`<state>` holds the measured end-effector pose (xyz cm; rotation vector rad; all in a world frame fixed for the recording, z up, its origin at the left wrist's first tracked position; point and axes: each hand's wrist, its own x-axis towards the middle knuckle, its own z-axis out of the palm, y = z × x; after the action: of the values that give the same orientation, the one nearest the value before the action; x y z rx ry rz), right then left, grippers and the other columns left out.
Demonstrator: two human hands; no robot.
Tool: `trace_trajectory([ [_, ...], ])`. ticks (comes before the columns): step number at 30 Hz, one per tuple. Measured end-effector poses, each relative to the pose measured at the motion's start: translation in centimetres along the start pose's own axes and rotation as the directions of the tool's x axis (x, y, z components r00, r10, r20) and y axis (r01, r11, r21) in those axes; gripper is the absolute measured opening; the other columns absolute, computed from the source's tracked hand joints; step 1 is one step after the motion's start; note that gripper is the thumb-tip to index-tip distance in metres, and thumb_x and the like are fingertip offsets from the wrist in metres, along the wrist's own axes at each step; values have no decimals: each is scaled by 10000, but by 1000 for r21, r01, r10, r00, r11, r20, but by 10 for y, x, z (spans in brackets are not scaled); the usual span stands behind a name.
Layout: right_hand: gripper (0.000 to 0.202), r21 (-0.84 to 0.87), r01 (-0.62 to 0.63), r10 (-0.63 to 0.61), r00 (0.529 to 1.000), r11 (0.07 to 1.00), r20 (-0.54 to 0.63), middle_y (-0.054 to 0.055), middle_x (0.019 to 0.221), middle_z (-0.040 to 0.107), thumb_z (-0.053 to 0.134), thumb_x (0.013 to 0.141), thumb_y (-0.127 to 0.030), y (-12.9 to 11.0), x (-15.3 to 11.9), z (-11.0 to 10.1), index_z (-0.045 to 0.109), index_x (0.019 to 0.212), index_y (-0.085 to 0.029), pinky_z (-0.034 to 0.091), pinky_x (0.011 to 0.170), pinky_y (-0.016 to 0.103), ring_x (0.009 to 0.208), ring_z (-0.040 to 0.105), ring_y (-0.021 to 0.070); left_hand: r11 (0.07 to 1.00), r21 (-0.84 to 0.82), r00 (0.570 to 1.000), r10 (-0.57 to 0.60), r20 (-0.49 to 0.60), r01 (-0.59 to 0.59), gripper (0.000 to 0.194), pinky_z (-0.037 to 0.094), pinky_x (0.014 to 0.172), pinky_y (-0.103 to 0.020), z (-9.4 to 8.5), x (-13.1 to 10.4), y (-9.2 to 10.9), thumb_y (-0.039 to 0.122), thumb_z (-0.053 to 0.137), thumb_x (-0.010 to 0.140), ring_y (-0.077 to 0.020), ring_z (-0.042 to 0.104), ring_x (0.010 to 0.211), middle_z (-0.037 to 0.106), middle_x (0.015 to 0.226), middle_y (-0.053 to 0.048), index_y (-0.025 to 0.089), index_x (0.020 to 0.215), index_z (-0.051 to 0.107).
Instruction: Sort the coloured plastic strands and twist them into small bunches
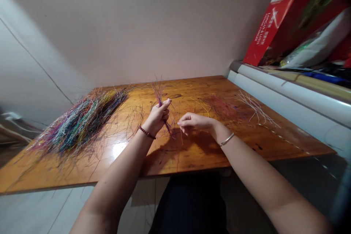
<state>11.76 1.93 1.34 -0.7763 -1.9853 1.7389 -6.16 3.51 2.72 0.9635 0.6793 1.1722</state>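
In the head view, taking the clock from our two hands, the near edge of the desk (203,161) runs at six o'clock, just above our dark-clothed lap (189,204). Its far edge lies by the wall (164,25) at twelve. Mostly bare wood shows at twelve and again at six.

Our left hand (159,114) is curled closed around a bundle of purple-red strands (159,97), raised over the middle of the desk. Just beside it at three, our right hand (196,121) pinches a thin reddish strand (181,136) between thumb and fingertips.

A large multicoloured heap (82,120) crowds nine o'clock, stray ends reaching towards our left wrist. At two lie yellow strands (205,108) and a red-purple patch (225,108), with white strands (256,108) beyond. Farther out, a white ledge (287,95) bounds the right side below a red box (274,22), cut off by the frame.

Our left fingers hide the bundle's middle; a pale-flecked line (287,141) at four is hard to make out.
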Motion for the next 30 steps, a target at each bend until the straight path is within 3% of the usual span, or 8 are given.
trace_trajectory([
  [3,605,106,2,19,981,994,-191,-6,468,472,354,828,-681,2,1,-1,477,542,-163,307,395,190,417,465,74,1000,-10,999,-24,31,24,426,60,346,-159,1,-1,0,325,773,645,-1,119,386,165,524,118,175,669,375],
  [6,573,189,21,54,923,982,-381,-28,509,448,385,804,-703,2,3,-1,469,617,-168,319,355,171,433,514,81,999,-15,997,-44,61,45,401,61,346,-148,4,-3,0,312,770,652,3,118,389,165,535,116,166,688,399],
  [11,460,206,89,-23,953,975,-303,41,806,623,565,785,-579,6,7,1,635,941,-152,396,378,169,522,586,79,997,1,991,-76,110,77,377,77,344,-149,4,-5,-3,322,749,678,-1,132,387,176,526,113,162,675,408],
  [16,395,208,111,-60,969,972,-240,14,718,612,666,739,-497,12,8,1,690,906,-140,415,444,164,525,571,63,996,4,987,-93,131,93,347,72,341,-153,2,-3,-4,321,739,691,-4,131,377,169,505,118,160,692,431],
  [21,338,299,140,-53,958,944,-282,-12,632,583,713,702,-465,13,7,-1,653,760,-137,413,484,155,520,538,47,995,-50,991,-80,107,86,320,86,342,-143,3,-4,-4,292,741,695,3,146,376,190,520,115,153,722,453],
  [24,303,312,169,-57,940,935,-337,-10,664,592,743,684,-415,11,7,-2,620,709,-138,421,515,148,567,552,48,994,-93,995,-56,83,64,308,94,341,-138,4,-4,-2,278,748,689,7,154,373,198,524,115,149,746,474],
  [30,273,298,136,-23,935,945,-355,6,753,608,766,664,-344,8,7,-2,639,793,-139,420,514,150,596,558,53,993,-117,998,-27,50,33,307,97,338,-142,5,-4,-1,283,755,680,3,165,372,210,517,114,151,751,487],
])
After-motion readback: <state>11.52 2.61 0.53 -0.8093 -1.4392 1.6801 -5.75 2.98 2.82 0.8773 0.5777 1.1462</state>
